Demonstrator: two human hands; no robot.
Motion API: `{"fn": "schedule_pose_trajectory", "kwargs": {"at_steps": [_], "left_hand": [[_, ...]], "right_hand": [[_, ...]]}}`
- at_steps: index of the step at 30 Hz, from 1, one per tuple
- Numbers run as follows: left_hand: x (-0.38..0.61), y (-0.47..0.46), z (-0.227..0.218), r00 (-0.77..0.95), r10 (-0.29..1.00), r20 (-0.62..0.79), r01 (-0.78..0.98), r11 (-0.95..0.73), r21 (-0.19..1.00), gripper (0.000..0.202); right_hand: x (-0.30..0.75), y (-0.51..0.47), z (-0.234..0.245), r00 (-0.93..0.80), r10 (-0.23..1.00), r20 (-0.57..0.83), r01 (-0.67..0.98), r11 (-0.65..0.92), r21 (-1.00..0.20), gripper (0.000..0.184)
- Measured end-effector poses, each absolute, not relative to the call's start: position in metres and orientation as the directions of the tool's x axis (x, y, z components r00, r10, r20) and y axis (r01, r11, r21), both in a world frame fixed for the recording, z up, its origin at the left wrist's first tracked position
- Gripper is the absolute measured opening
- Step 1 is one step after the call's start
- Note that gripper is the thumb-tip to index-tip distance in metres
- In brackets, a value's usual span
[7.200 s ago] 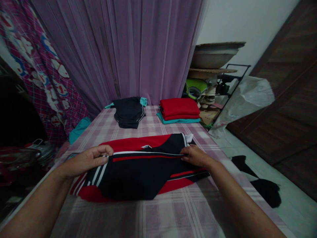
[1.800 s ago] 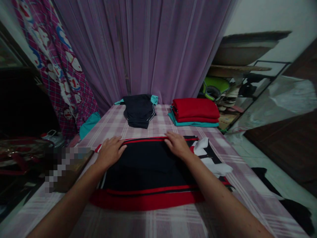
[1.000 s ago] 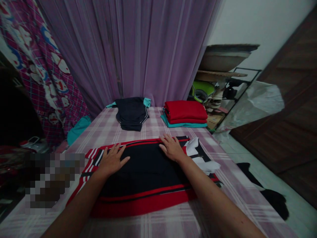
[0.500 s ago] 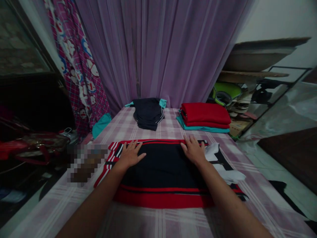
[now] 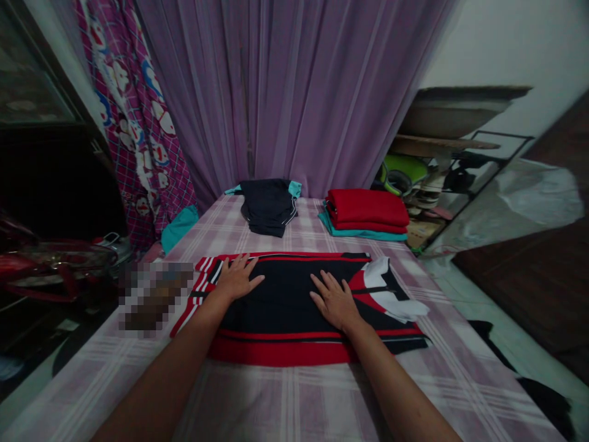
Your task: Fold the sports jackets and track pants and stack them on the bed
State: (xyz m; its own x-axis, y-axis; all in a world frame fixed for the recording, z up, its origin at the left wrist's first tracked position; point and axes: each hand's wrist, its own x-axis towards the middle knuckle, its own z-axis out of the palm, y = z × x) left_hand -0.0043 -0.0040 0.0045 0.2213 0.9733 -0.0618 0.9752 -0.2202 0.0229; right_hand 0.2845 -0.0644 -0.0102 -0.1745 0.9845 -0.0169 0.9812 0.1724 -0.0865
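A black and red jersey [image 5: 285, 307] with white trim lies folded flat on the checked pink cloth of the table [image 5: 294, 399]. My left hand [image 5: 237, 279] rests palm down with fingers spread on the jersey's left part, near its striped sleeve. My right hand [image 5: 335, 301] lies flat with fingers spread on the jersey's middle, just left of the white collar [image 5: 391, 301]. Neither hand holds anything.
At the far end of the table lie a folded dark garment with teal trim [image 5: 269, 205] and a stack of folded red and teal clothes [image 5: 365, 213]. Purple curtain [image 5: 294, 92] hangs behind. A metal rack [image 5: 442, 166] stands at right; dark cloth [image 5: 543, 393] lies on the floor.
My right hand has slid from the jersey's far edge toward its middle and nearer to me. My left hand stays flat on the left part. The view has shifted slightly.
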Motion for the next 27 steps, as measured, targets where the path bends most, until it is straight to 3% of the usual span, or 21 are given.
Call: {"fn": "schedule_pose_trajectory", "kwargs": {"at_steps": [5, 16, 21, 24, 27], "left_hand": [[-0.004, -0.004, 0.007, 0.218, 0.973, -0.072, 0.976, -0.217, 0.019, 0.072], [-0.004, -0.002, 0.004, 0.21, 0.975, -0.066, 0.978, -0.21, 0.003, 0.072], [-0.007, 0.008, 0.012, 0.195, 0.962, -0.192, 0.981, -0.19, 0.046, 0.073], [-0.016, 0.021, 0.023, 0.245, 0.951, -0.19, 0.968, -0.229, 0.105, 0.066], [-0.031, 0.038, 0.033, 0.273, 0.955, -0.115, 0.959, -0.261, 0.114, 0.059]], "right_hand": [[0.316, -0.071, -0.013, -0.07, 0.998, -0.01, 0.995, 0.069, -0.067, 0.054], [0.321, -0.073, -0.021, -0.086, 0.991, 0.102, 0.988, 0.099, -0.121, 0.051], [0.332, -0.073, -0.015, -0.066, 0.986, 0.153, 0.971, 0.099, -0.219, 0.045], [0.359, -0.075, -0.005, 0.072, 0.962, 0.263, 0.972, -0.008, -0.235, 0.044], [0.399, -0.08, 0.0, 0.316, 0.883, 0.346, 0.944, -0.256, -0.207, 0.051]]}}
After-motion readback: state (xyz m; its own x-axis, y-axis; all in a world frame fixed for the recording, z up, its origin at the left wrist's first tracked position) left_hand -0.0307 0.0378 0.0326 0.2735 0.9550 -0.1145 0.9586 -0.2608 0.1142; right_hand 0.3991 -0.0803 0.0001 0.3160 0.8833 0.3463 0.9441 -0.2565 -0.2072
